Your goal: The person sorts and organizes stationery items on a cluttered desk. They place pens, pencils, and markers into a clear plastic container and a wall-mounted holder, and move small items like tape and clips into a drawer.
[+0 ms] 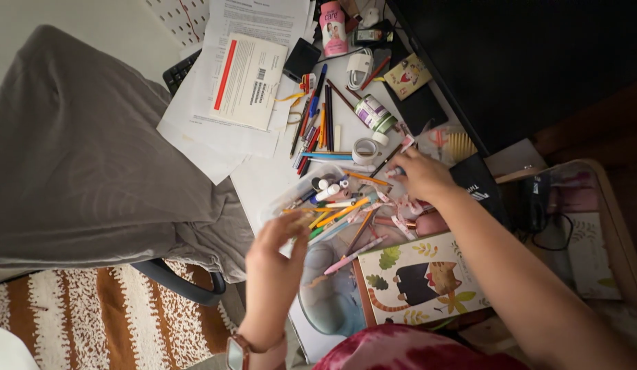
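Observation:
My left hand (274, 264) hovers at the near edge of a clear plastic tray (281, 201) filled with pens and markers (332, 205); it is blurred, its fingers pinched on what looks like a yellowish pen. My right hand (420, 175) reaches across the cluttered white desk, fingertips on a small pen or marker (395, 170) near a roll of tape (364, 150). More loose pens and pencils (315, 127) lie scattered beyond the tray.
Papers (243, 82) and a dark keyboard (178, 72) lie at the left. A pink bottle (333, 29), a white jar (373, 113), a cat-print notebook (425, 277) and a dark monitor (524, 62) crowd the desk. A grey-draped chair (78, 157) stands left.

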